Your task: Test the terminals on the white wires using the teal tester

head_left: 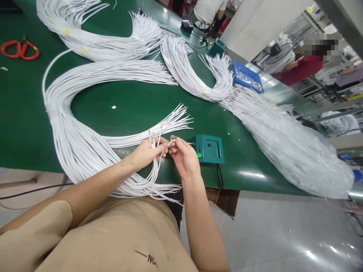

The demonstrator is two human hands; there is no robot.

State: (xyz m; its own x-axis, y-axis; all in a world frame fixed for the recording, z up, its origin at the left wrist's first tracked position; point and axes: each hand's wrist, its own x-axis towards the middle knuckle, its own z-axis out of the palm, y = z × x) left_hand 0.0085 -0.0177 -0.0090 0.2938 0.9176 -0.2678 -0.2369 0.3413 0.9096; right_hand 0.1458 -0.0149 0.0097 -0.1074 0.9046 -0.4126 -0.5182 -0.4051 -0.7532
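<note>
My left hand (pixel 147 153) is closed round a few white cables (pixel 154 141) whose ends stick up above its fingers. My right hand (pixel 183 155) pinches the metal-tipped end of one white cable (pixel 171 142), just left of a small teal box (pixel 209 148) with a green button and a black cord. Both hands meet over the near edge of the green table (pixel 25 124). A big curved bundle of white cables (pixel 73 139) runs from the table down past my left wrist to my lap.
More white cable bundles (pixel 181 64) lie across the far table. A blue tray (pixel 247 76) of small metal parts sits at the right, beside a heap of clear plastic bags (pixel 295 151). Orange-handled scissors (pixel 19 50) lie far left. Other people work beyond the table.
</note>
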